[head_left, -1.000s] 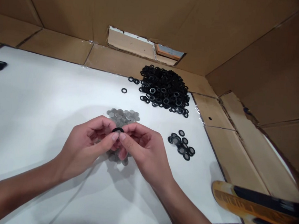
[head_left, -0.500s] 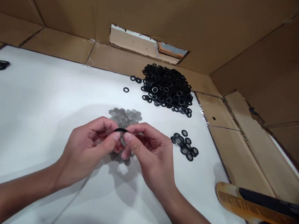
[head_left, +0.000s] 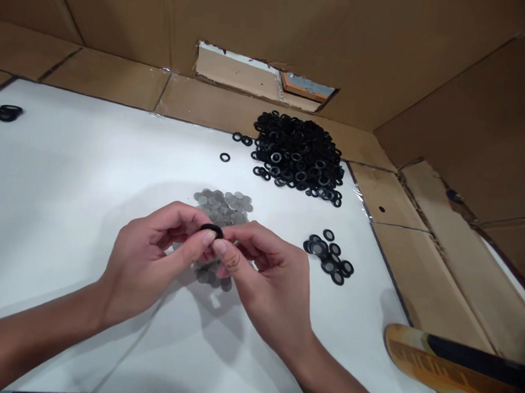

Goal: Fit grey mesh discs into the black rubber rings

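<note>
1. A white tabletop (head_left: 62, 205) is filling the lower frame, with a cardboard wall (head_left: 122, 10) standing behind it.
2. At the centre, the left hand (head_left: 141, 266) and right hand (head_left: 278, 282) are both pinching 1 black ring (head_left: 217, 228) above the loose gray discs (head_left: 216, 202).
3. Uneven thumb pressure could be twisting the ring loose, probably dropping it among the discs; hard squeezing could be bending it.
4. Compared with 0.5 s ago, the right thumb is sitting lower and the ring is tilting down rightward.
</note>
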{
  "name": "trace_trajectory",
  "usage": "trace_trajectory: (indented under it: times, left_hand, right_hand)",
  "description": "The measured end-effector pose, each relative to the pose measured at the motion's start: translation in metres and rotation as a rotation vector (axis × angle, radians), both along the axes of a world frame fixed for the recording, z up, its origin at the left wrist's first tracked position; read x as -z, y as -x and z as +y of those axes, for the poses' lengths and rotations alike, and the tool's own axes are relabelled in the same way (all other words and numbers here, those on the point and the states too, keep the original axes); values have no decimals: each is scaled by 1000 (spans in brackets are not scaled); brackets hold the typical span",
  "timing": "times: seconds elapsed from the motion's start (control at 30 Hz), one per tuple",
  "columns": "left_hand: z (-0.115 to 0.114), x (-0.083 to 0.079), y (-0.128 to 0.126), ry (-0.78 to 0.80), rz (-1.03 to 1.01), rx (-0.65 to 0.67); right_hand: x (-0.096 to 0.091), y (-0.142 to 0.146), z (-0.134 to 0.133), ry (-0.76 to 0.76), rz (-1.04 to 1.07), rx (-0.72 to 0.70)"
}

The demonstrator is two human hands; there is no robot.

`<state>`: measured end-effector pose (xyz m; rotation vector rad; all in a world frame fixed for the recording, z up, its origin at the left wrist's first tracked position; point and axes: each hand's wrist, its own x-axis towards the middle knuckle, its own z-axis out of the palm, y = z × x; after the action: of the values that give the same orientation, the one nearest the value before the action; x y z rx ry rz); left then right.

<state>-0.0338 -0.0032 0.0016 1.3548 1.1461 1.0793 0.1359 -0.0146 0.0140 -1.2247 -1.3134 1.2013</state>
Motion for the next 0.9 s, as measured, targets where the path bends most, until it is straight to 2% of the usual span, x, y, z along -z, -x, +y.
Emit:
trace_trajectory:
  times: [0.13, 0.27, 0.57, 0.77, 0.9]
  left_hand:
    - [-1, 0, -1, 26, -62, -16]
    - [0, 2, -1, 90, -94, 50]
    - [3, 1, -1, 166, -98, 53]
    - [4, 1, 0, 208, -112, 46]
    - [4, -1, -1, 251, -170, 104]
  right_hand:
    - [2, 4, -1, 32, 52, 19]
    - [0, 5, 0, 36, 146, 31]
    - [-3, 0, 6, 232, 157, -5]
    - [-2, 0, 5, 224, 157, -22]
    - [-1, 0, 4, 219, 216, -57]
